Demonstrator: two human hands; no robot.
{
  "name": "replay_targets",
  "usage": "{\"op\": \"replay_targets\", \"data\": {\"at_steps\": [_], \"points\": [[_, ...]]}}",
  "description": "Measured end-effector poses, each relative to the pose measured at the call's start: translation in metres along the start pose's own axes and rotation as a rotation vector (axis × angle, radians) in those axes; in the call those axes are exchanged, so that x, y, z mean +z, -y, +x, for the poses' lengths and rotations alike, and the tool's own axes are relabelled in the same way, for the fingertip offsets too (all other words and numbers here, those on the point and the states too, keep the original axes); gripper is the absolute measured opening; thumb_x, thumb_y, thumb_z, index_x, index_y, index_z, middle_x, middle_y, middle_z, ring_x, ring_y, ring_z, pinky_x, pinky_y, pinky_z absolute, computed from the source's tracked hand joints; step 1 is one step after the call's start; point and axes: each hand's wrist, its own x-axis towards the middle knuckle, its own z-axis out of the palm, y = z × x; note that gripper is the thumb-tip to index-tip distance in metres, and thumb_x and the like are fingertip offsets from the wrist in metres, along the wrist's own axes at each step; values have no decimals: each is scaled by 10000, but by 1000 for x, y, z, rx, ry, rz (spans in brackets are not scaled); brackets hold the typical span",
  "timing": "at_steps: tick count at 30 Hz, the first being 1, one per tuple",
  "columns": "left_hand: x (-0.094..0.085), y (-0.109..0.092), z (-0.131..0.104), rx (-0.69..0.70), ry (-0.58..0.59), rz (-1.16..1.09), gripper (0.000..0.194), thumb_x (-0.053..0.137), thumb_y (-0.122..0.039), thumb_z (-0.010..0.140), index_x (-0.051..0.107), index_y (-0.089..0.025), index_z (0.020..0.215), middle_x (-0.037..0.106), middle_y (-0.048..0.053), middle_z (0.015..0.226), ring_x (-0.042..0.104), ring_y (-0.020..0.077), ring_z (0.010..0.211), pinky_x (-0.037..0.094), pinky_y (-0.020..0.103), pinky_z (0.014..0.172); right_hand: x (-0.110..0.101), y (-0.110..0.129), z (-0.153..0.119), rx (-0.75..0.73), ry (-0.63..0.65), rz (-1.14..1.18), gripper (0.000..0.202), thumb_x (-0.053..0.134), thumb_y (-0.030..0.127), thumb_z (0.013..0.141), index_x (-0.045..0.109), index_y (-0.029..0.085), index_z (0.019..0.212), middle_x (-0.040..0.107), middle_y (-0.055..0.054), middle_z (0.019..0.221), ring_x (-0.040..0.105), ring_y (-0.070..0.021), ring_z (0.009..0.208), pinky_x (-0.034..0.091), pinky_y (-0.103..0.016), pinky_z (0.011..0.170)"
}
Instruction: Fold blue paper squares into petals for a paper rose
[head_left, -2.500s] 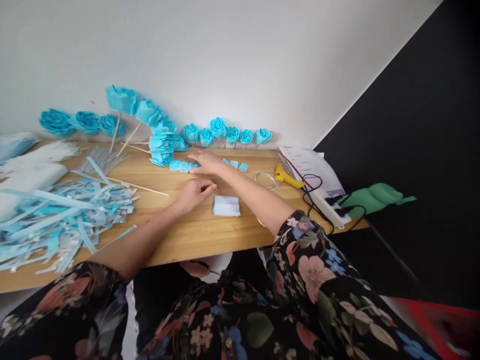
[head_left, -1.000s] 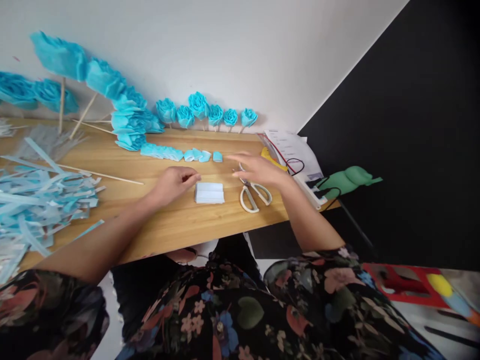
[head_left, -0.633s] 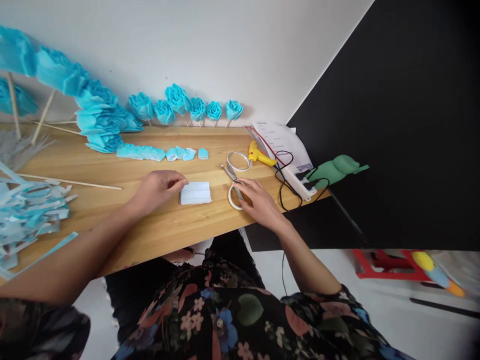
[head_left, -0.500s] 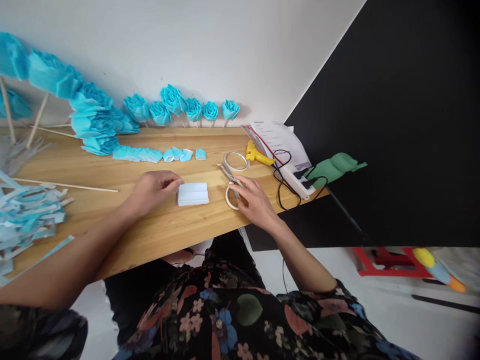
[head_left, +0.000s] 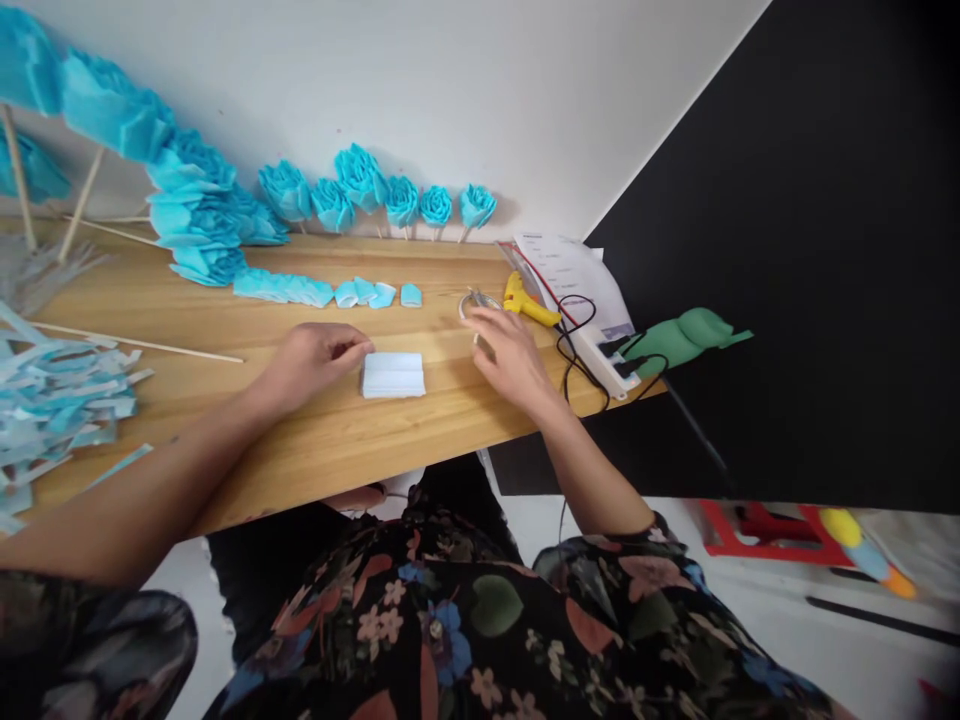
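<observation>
My left hand (head_left: 311,362) rests on the wooden table with its fingers pinched together at the upper left corner of a small stack of folded pale crepe paper (head_left: 393,375). The stack lies flat, with crease lines across it. Right of it, my right hand (head_left: 514,360) has its fingers curled over a pair of scissors (head_left: 476,297). Most of the scissors is hidden under the hand; the blades point away from me, over a roll of clear tape (head_left: 465,306). Behind the stack lies a row of cut blue paper petals (head_left: 283,287).
Blue paper roses (head_left: 360,178) on sticks line the wall. A yellow glue gun (head_left: 529,300), printed sheets (head_left: 577,280) and a white power strip (head_left: 609,362) with black cords lie right. At left are paper strips (head_left: 67,410) and a thin stick (head_left: 165,347).
My right hand has moved the scissors away from me, up to the tape roll, and now covers most of them. My left hand stays at the paper stack. The view has shifted slightly.
</observation>
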Motion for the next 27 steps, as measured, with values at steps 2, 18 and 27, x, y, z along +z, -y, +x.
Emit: {"op": "replay_targets", "data": {"at_steps": [2, 18, 27], "points": [[0, -1, 0, 9, 0, -2, 381, 508, -500, 887, 713, -185, 826, 758, 59, 877, 647, 206, 778, 464, 288, 712, 1, 15, 5, -73, 81, 38, 415, 509, 180, 938, 632, 262, 1326, 624, -64, 1387, 548, -274, 1291, 402, -512, 1120], [-1, -1, 0, -20, 0, -5, 383, 527, -523, 879, 712, -195, 813, 762, 47, 871, 652, 208, 779, 459, 282, 700, 3, -30, -22, 255, -22, -8, 442, 663, 279, 860, 655, 206, 1296, 627, -138, 1255, 556, -320, 1191, 443, -505, 1075], [-3, -2, -1, -46, -3, -4, 375, 542, -509, 887, 715, -181, 831, 763, 46, 877, 638, 209, 786, 455, 285, 717, -3, -8, -30, 122, 40, 184, 532, 611, 159, 833, 594, 251, 1357, 605, -101, 1292, 557, -261, 1233, 451, -440, 1100]]}}
